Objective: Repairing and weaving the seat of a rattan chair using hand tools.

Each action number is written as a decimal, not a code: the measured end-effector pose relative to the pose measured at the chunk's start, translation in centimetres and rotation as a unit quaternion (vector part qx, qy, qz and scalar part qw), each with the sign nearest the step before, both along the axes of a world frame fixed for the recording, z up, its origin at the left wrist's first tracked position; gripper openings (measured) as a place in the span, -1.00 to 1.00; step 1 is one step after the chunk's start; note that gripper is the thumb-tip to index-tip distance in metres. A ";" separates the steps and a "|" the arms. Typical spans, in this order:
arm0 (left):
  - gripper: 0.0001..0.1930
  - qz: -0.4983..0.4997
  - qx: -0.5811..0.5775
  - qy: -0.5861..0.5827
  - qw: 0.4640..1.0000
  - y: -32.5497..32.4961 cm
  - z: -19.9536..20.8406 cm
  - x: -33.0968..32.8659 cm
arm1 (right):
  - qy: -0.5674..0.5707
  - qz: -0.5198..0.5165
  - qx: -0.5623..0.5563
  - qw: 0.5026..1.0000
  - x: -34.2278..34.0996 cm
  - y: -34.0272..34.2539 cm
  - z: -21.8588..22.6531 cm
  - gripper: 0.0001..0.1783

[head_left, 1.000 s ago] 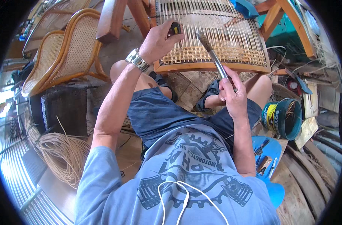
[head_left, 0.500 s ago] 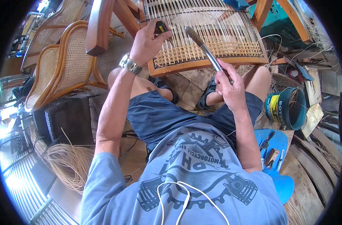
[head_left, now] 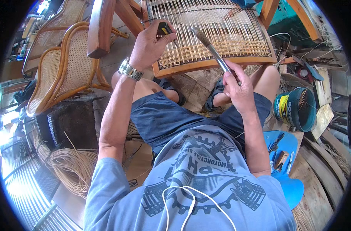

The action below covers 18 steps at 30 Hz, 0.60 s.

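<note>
In front of me is a wooden chair frame (head_left: 206,66) strung with pale cane strands (head_left: 206,23); a band of woven cane (head_left: 221,51) runs along its near edge. My left hand (head_left: 151,44) is closed round the black and yellow handle of a screwdriver (head_left: 166,30), whose thin shaft points down at the left part of the weave. My right hand (head_left: 239,86) grips a chrome-shafted tool (head_left: 214,53) with a worn, brown, thick end. That end is raised toward the strands, to the right of the screwdriver; its other end is hidden in my hand.
Cane-backed chairs (head_left: 73,61) stand at the left, above a coil of loose cane (head_left: 71,165). To my right are a dark green bucket (head_left: 304,109) and a blue plastic seat (head_left: 289,181) with small tools on it. A wooden leg (head_left: 102,30) juts up near my left hand.
My right hand and its tool have shifted slightly right and down. My left hand keeps the screwdriver in nearly the same place over the weave.
</note>
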State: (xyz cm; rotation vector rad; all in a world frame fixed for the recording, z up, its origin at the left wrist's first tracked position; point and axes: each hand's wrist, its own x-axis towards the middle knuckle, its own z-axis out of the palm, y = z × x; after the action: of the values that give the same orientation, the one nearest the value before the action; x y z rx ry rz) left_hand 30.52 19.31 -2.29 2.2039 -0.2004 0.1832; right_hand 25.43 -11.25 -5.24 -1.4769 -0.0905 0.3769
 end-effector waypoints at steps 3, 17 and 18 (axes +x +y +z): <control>-0.77 0.002 0.021 0.005 1.000 -0.4 -0.4 0.1 | -0.012 -0.015 -0.009 1.000 -0.3 0.3 -0.4 -0.60; -0.77 -0.003 0.016 0.026 1.000 -0.7 0.0 -1.4 | -0.001 0.006 -0.015 1.000 -1.5 -1.4 0.2 -0.58; -0.77 -0.002 0.017 0.025 1.000 -0.7 0.0 -1.4 | -0.002 0.007 -0.015 1.000 -1.7 -1.2 0.1 -0.58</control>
State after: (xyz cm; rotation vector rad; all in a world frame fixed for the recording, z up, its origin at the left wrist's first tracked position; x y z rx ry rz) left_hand 29.09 18.66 -2.31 2.2387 -0.1802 0.1229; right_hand 23.77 -12.41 -5.14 -1.5075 -0.0995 0.3887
